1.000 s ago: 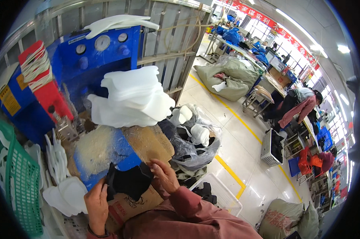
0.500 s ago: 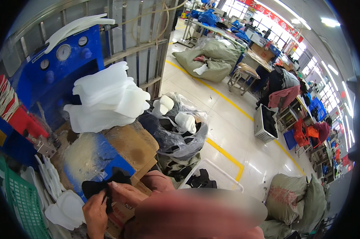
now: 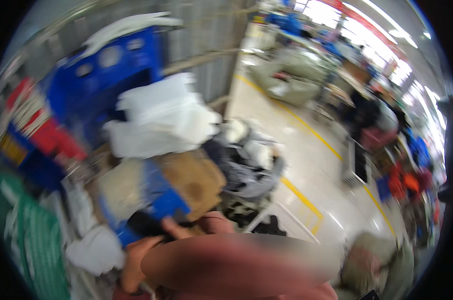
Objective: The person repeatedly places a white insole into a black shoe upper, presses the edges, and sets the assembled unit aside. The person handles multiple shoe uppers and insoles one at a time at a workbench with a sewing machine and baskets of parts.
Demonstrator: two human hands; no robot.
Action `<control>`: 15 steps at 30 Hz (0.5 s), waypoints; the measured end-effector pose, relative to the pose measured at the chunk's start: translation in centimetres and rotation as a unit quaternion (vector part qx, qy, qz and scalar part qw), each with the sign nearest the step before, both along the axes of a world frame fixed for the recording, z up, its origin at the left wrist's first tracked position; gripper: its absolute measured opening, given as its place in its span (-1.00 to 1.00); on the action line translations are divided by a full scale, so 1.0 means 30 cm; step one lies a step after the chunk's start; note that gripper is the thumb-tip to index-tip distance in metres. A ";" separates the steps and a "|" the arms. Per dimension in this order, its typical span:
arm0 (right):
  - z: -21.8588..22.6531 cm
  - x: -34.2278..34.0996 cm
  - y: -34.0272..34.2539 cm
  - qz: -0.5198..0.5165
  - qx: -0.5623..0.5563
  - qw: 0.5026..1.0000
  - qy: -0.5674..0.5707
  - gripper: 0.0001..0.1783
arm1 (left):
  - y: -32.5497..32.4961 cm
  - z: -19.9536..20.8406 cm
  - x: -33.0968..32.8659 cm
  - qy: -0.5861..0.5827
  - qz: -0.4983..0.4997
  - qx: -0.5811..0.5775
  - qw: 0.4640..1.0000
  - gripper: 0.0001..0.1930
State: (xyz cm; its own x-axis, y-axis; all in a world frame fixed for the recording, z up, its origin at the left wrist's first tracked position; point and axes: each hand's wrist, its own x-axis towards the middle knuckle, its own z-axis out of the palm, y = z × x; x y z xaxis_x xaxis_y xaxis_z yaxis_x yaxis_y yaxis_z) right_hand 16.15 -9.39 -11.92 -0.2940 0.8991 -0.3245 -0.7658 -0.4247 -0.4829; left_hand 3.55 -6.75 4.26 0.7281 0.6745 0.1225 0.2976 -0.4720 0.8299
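Note:
A black fabric piece (image 3: pixel 145 223) is between my hands, over the front edge of a blue work surface (image 3: pixel 167 199). My left hand (image 3: pixel 135 261) grips its near side with the fingers bent. On its right side, the fingers of my right hand (image 3: pixel 175 229) are closed on the fabric. Motion blurs both hands, and a blurred oval hides part of them and the forearms. Pale dust coats part of the surface, and a brown cardboard piece (image 3: pixel 194 182) lies at its right.
White curved sheets (image 3: pixel 159 120) are stacked behind the work surface, before a blue machine (image 3: pixel 69 107). At the left stand a green basket (image 3: pixel 36 245) and white pieces (image 3: pixel 96 250). A plastic bag (image 3: pixel 254 175) and a white crate (image 3: pixel 289 220) are to the right.
My view has swung, so the scene sits further right and is blurred. The black fabric piece looks more compact, and my hands stay at it.

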 end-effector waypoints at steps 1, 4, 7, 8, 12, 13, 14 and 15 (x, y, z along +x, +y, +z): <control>0.006 0.012 0.018 -0.029 -0.007 0.999 0.014 -0.08 | -0.020 -0.013 0.016 -0.039 -0.005 0.091 0.995 -0.77; 0.040 0.092 0.091 -0.055 0.167 0.977 0.125 -0.06 | -0.076 -0.067 0.037 0.009 0.095 0.231 0.968 -0.69; 0.095 0.084 0.172 -0.056 0.093 0.981 0.159 0.02 | -0.079 -0.110 0.026 0.000 0.166 0.337 0.927 -0.68; 0.116 0.066 0.195 -0.055 0.088 0.982 0.157 0.02 | -0.076 -0.120 0.025 0.019 0.172 0.313 0.934 -0.66; 0.188 0.027 0.275 0.012 0.102 0.970 0.223 0.03 | -0.059 -0.132 0.031 -0.034 0.141 0.264 0.953 -0.62; 0.199 0.024 0.292 0.021 0.123 0.968 0.219 0.04 | -0.053 -0.132 0.028 -0.055 0.143 0.266 0.952 -0.62; 0.208 0.023 0.313 0.016 0.133 0.972 0.193 0.05 | -0.043 -0.131 0.024 -0.069 0.133 0.272 0.950 -0.63; 0.213 0.023 0.316 -0.030 0.093 0.988 0.122 0.07 | -0.035 -0.125 -0.009 -0.058 0.157 0.317 0.934 -0.64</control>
State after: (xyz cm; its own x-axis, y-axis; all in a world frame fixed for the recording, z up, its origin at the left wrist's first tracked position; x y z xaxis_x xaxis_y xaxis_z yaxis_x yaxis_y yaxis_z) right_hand 16.83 0.10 -5.54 -0.2871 0.9546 -0.0790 -0.8903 -0.2963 -0.3458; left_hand 3.27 -7.81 0.52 0.4643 0.6171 0.6353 0.4285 -0.7843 0.4486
